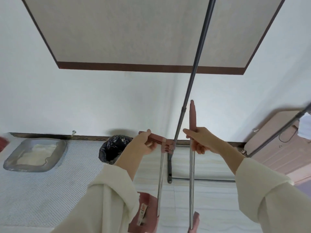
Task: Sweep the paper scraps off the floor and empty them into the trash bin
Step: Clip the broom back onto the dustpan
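Observation:
My left hand (pixel 146 143) grips the pink handle of the dustpan pole (pixel 160 179), whose pink pan (pixel 146 214) sits low near my sleeve. My right hand (pixel 201 140) holds the pink grip of the broom (pixel 191 174), a metal pole standing upright; its pink head shows at the bottom edge. The two poles stand side by side, a little apart. A trash bin (pixel 111 148) lined with a black bag stands by the wall, just left of my left hand. No paper scraps are visible on the floor.
A dark metal rack (pixel 193 78) with a tall slanted pole stands against the wall behind the poles. A grey tray-like mat (pixel 11 162) lies at the left on a dotted floor mat. A pink door or cabinet (pixel 276 148) is at the right.

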Available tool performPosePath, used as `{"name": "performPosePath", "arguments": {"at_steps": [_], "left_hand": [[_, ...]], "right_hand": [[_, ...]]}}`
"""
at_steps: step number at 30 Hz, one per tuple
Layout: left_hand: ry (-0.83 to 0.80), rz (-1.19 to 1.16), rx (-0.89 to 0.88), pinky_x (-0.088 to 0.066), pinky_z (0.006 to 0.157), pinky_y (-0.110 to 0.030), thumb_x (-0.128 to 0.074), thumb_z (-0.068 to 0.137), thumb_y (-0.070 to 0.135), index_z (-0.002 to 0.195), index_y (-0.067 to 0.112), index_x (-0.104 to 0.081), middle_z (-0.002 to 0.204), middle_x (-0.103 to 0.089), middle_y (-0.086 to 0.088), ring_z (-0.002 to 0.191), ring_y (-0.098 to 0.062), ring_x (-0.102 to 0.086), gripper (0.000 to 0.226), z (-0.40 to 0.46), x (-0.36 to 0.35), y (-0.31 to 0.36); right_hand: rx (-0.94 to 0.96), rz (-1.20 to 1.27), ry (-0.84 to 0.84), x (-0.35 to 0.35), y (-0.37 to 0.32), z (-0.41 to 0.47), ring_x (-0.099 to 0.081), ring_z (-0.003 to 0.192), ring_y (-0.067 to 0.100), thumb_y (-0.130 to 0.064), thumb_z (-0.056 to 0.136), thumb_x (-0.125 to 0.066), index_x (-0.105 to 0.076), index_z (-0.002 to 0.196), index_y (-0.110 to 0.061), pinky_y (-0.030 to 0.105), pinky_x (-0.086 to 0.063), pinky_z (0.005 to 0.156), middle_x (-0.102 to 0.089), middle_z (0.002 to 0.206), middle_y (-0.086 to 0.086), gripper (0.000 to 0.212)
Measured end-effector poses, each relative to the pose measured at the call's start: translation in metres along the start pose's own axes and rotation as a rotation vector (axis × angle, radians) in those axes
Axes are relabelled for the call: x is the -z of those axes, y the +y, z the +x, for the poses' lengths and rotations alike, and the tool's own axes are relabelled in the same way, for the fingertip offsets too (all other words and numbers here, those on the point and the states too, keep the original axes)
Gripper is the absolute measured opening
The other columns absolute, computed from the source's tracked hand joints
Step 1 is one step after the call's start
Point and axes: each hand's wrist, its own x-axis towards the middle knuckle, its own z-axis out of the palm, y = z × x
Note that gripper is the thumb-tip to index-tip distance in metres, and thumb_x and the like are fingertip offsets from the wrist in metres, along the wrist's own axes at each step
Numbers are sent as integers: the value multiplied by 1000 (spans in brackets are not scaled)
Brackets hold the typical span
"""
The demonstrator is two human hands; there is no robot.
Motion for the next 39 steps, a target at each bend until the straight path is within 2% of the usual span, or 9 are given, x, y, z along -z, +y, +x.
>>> {"name": "performPosePath", "arguments": {"at_steps": [3,5,10,20,23,27,31,34,39], "left_hand": [[-96,2,63,-57,53,-36,-56,90,8,77,3,-48,67,-61,-13,71,-22,-58,16,18,7,14],[-145,14,104,-57,62,-43,-56,88,2,78,-1,-50,59,-65,-16,72,-29,-61,12,29,13,23],[-162,70,160,-49,84,-49,-55,86,-5,85,-4,-54,90,-60,-21,92,-38,-60,2,60,30,50],[-142,-237,188,-52,86,-43,-54,87,-5,97,-6,-53,93,-63,-24,94,-37,-63,10,121,28,76],[-90,-37,217,-55,62,-33,-64,84,8,94,2,-58,84,-66,-13,67,-25,-64,13,139,20,80],[17,298,149,-36,53,-21,-66,84,21,87,11,-58,73,-57,-1,58,-11,-49,13,164,6,97],[-23,435,128,-43,52,-21,-56,90,15,89,10,-57,72,-60,-3,58,-12,-55,5,187,-8,114],[-83,646,100,-37,54,-20,-47,95,14,103,8,-55,79,-61,-2,63,-11,-58,12,197,-16,120],[-141,633,129,-37,65,-24,-36,99,7,121,-3,-47,93,-58,-6,74,-15,-60,27,217,-24,122]], "right_hand": [[-87,-210,47,-9,-7,25,-52,29,16,-29,90,-49,-54,79,-9,18,-41,34,-64,46,4,23],[-134,-294,88,-15,-9,41,-57,33,14,-27,87,-50,-54,73,-9,18,-46,39,-65,47,2,24],[-118,-259,153,-32,-16,80,-59,38,10,-26,86,-52,-58,69,-9,14,-45,42,-64,51,0,25],[61,-155,199,-29,-82,147,-52,38,10,-24,81,-53,-56,70,-8,16,-40,42,-60,52,4,20],[80,-103,177,-23,-98,170,-53,44,14,-23,83,-55,-58,73,-8,23,-39,49,-59,52,3,18],[62,-19,150,-10,-108,205,-50,50,18,-20,84,-59,-63,83,-4,33,-41,61,-56,58,7,16],[78,-46,60,1,-109,241,-50,50,14,-21,86,-59,-64,92,-4,23,-40,53,-55,58,4,19],[108,-39,29,3,-109,258,-49,44,8,-20,87,-59,-64,90,-7,16,-38,45,-54,56,1,14],[108,-83,-35,-1,-124,288,-49,49,11,-22,89,-58,-61,82,-12,13,-36,43,-55,60,2,12]]}}
